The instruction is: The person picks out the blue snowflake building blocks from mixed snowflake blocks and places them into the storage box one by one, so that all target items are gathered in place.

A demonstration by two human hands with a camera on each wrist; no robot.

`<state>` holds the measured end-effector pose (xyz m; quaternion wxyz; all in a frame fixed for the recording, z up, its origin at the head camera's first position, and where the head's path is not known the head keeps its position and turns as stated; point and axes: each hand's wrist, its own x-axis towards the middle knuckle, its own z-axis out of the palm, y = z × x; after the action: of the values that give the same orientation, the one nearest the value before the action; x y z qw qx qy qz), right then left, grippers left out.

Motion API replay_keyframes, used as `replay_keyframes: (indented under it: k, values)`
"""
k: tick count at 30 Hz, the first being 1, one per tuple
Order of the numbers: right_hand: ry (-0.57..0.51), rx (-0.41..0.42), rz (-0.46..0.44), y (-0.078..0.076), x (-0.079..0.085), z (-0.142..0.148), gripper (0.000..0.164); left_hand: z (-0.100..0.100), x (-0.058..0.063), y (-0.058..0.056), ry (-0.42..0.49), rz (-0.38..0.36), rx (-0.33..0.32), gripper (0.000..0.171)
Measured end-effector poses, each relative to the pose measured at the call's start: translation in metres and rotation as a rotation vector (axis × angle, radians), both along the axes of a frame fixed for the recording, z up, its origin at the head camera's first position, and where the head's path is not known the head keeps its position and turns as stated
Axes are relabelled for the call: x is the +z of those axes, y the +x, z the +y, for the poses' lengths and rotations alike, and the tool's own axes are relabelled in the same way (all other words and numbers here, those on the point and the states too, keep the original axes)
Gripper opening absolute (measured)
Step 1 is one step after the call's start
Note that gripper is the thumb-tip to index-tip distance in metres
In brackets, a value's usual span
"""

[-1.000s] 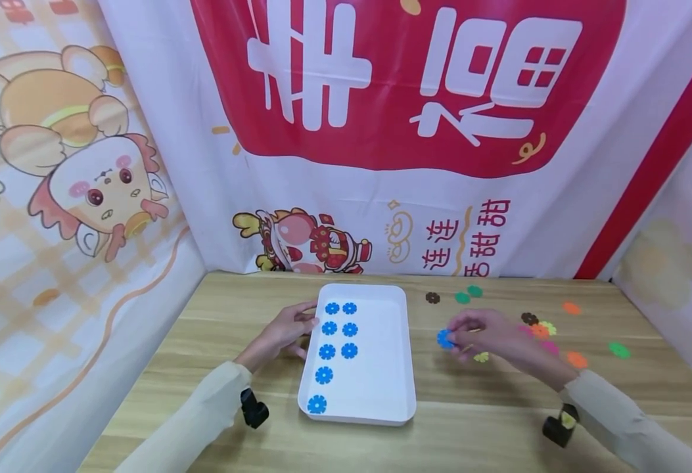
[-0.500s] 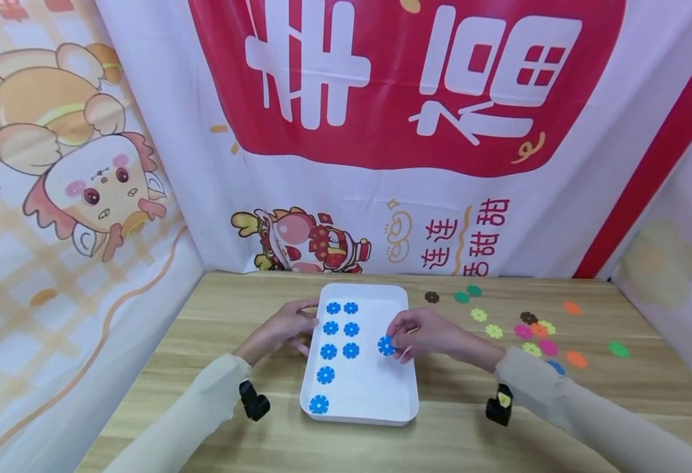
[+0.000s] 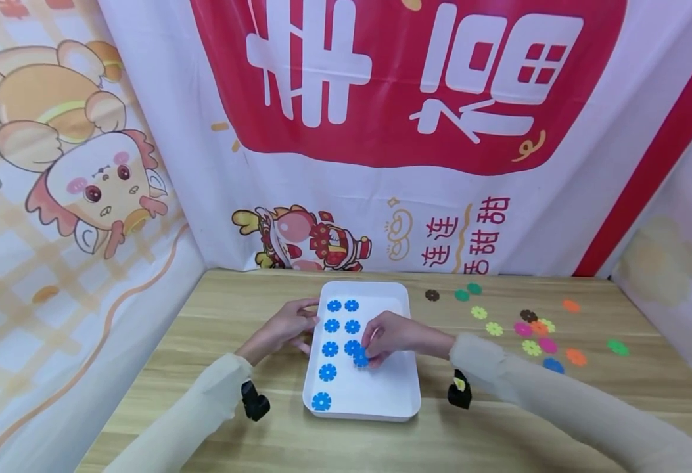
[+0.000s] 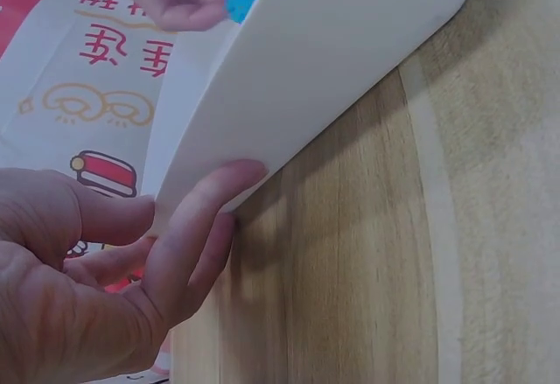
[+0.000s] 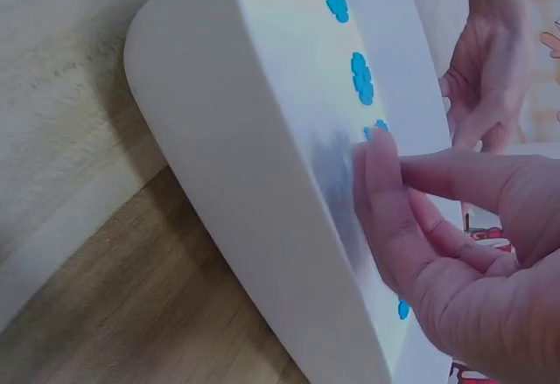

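Note:
A white tray (image 3: 384,401) lies on the wooden table, with several blue flower-shaped discs (image 3: 328,372) along its left side in two columns. My left hand (image 3: 286,328) grips the tray's left edge; in the left wrist view its thumb is at the rim and its fingers lie on the outer wall. My right hand (image 3: 390,336) is over the middle of the tray, pinching a blue flower-shaped disc (image 3: 360,358) between thumb and fingertips. That disc partly overlaps the lowest one in the second column. In the right wrist view the fingers hide most of it.
Several loose discs in pink (image 3: 548,345), orange (image 3: 576,357), yellow (image 3: 478,313), green (image 3: 618,347) and brown (image 3: 432,295) lie to the tray's right. A blue disc (image 3: 553,365) is among them. Printed cloth (image 3: 346,177) hangs behind the table.
My right hand has carried the blue disc leftward from the table's right side, over the tray's right wall, to the second column. The left hand has stayed at the tray's left edge.

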<state>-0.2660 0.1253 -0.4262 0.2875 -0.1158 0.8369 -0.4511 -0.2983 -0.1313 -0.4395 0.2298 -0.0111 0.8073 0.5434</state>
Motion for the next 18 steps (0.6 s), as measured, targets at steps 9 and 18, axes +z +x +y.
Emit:
replay_keyframes:
  k: [9,18]
  values:
    - [0.151,-0.001,0.054,0.006,0.001,-0.02,0.009,0.0,0.001,0.0,0.012,0.018,-0.031,0.054]
    - [0.195,0.051,0.072,0.004,-0.001,-0.026,0.011,-0.002,0.002,-0.001,0.0,0.004,-0.024,0.054]
